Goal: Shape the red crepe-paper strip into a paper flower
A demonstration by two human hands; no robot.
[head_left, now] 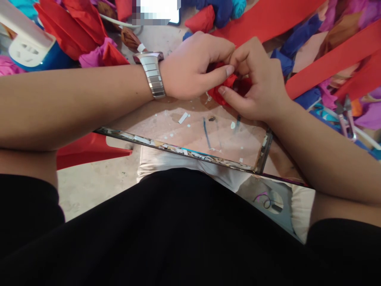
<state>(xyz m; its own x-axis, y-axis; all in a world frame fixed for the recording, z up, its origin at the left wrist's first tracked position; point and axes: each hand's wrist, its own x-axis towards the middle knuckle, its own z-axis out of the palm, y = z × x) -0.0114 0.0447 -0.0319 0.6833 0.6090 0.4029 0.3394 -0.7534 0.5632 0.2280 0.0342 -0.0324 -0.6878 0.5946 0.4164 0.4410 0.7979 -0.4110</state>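
Observation:
My left hand [193,65], with a metal watch [151,73] on its wrist, is closed around a crumpled piece of red crepe paper [223,87]. My right hand [256,83] meets it from the right, its fingers pinching the same red paper. Both hands hover just above a worn brown table top [193,127]. Most of the red paper is hidden inside the two hands.
Heaps of red, blue, pink and purple crepe paper [89,35] and long red strips [333,59] cover the table's far side. Pliers [345,115] lie at the right. A white and blue device [26,43] sits far left. A phone [157,12] lies at the back.

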